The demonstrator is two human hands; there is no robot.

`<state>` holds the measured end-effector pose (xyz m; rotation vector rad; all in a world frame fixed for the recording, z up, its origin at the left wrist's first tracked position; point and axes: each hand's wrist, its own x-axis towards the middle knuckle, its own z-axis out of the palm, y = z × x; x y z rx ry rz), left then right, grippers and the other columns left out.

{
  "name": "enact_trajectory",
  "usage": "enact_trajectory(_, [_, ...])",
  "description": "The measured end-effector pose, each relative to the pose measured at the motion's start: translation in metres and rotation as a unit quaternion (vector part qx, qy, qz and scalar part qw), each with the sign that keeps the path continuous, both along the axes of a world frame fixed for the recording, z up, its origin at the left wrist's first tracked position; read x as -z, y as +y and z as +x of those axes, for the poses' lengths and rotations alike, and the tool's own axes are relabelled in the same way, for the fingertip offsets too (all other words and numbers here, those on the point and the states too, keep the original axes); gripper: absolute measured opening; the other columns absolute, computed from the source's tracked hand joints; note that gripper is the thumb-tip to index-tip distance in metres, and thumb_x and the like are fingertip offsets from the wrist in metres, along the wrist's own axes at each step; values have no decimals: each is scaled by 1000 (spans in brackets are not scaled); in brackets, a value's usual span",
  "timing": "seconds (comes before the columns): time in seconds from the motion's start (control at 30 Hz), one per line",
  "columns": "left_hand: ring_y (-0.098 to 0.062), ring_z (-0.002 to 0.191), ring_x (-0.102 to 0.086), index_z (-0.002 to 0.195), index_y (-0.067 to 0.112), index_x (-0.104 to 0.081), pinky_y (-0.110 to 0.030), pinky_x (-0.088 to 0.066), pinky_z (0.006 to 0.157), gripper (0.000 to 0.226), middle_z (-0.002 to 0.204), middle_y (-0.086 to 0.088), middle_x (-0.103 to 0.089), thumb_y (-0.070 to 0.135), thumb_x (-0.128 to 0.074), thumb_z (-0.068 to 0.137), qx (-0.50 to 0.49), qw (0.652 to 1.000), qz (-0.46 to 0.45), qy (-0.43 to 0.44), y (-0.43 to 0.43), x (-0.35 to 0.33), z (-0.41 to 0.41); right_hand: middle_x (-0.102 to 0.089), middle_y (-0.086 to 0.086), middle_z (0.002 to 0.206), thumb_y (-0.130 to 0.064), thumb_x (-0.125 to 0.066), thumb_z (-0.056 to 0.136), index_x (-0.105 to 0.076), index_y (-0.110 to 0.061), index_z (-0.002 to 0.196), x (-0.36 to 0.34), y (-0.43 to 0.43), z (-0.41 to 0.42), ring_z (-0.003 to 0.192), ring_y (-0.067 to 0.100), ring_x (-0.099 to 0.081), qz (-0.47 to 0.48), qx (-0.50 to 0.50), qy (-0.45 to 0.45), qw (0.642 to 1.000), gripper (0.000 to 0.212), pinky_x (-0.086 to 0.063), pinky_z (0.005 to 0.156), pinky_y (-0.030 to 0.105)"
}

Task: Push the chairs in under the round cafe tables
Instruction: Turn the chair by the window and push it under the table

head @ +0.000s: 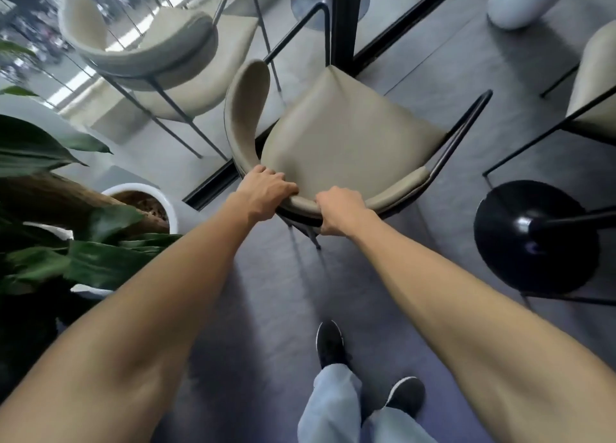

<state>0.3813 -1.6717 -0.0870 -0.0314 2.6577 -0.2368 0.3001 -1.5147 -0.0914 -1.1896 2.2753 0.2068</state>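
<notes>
A beige padded chair [346, 135] with a curved backrest and thin black metal legs stands in front of me on the grey floor. My left hand [266, 192] grips the backrest's rim at its left-hand bend. My right hand [340, 209] grips the same rim a little further right. Both arms are stretched out straight. At the right, a round black table base [533, 235] with its black post rests on the floor; the tabletop itself is out of view.
A glass wall with a black frame [343, 22] stands just beyond the chair; another beige chair [160, 55] shows behind it. A second beige chair [593, 89] is at the right edge. A potted plant [143, 205] stands left. My feet [330, 342] are below.
</notes>
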Motion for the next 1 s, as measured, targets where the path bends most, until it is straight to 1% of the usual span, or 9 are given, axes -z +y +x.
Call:
enact_trajectory(0.1, [-22, 100, -62, 113, 32, -61, -34, -41, 90, 34, 102, 5, -65, 23, -65, 81, -11, 999, 3, 49, 7, 4, 7, -67, 7, 107, -33, -74, 77, -65, -19, 111, 1, 8, -1, 101, 30, -66, -17, -13, 13, 1000, 38, -47, 73, 32])
enact_trajectory(0.23, [-21, 100, -61, 108, 30, -62, -32, -39, 90, 31, 100, 7, -65, 28, -66, 78, 7, 997, 12, 74, 18, 7, 19, -69, 6, 102, -37, -76, 73, -66, -19, 106, 3, 33, 7, 97, 30, -67, -28, -22, 37, 999, 38, -44, 70, 31])
enact_trajectory(0.4, [-21, 100, -60, 107, 31, -63, -35, -39, 92, 33, 99, 8, -65, 29, -68, 75, 24, 997, 9, 79, 45, 7, 29, -68, 6, 100, -39, -73, 73, -67, -20, 105, 4, 68, 21, 96, 30, -67, -45, -16, 39, 998, 37, -45, 71, 31])
enact_trajectory(0.5, [-21, 100, -60, 107, 32, -63, -34, -38, 93, 36, 100, 8, -66, 30, -70, 72, 32, 997, -7, 66, 51, 5, 30, -68, 5, 99, -37, -77, 71, -68, -21, 103, 4, 83, 28, 94, 29, -67, -45, -21, 43, 998, 37, -43, 70, 30])
enact_trajectory(0.57, [-20, 99, -60, 107, 33, -63, -34, -37, 93, 39, 99, 9, -65, 31, -72, 69, 32, 998, -12, 56, 54, 6, 33, -67, 3, 94, -37, -80, 68, -69, -23, 99, 3, 90, 33, 91, 28, -67, -47, -29, 54, 997, 36, -44, 67, 30])
enact_trajectory(0.63, [-19, 97, -60, 104, 34, -63, -33, -38, 91, 39, 96, 11, -65, 32, -71, 66, 27, 998, -4, 52, 62, 8, 39, -61, 1, 84, -39, -80, 66, -69, -24, 95, 1, 100, 38, 87, 28, -67, -50, -32, 59, 996, 34, -45, 66, 30])
enact_trajectory(0.7, [-19, 93, -61, 101, 35, -64, -33, -39, 89, 37, 92, 12, -65, 32, -69, 65, 32, 998, 0, 55, 74, 11, 44, -56, 0, 79, -41, -79, 66, -69, -24, 94, -1, 112, 43, 84, 28, -67, -50, -32, 63, 996, 34, -46, 65, 31])
enact_trajectory(0.83, [-18, 94, -60, 101, 36, -64, -32, -39, 90, 36, 91, 12, -64, 35, -68, 66, 43, 998, 14, 52, 97, 6, 53, -66, 2, 87, -39, -79, 67, -70, -22, 95, -4, 143, 56, 85, 28, -68, -42, -22, 62, 997, 33, -46, 66, 30])
enact_trajectory(1.0, [-19, 96, -59, 104, 39, -64, -35, -37, 92, 49, 94, 14, -64, 57, -68, 60, 67, 997, 16, 37, 128, 6, 64, -69, 4, 94, -36, -77, 69, -70, -20, 98, -7, 189, 75, 89, 29, -68, -27, 1, 50, 998, 34, -44, 68, 30])
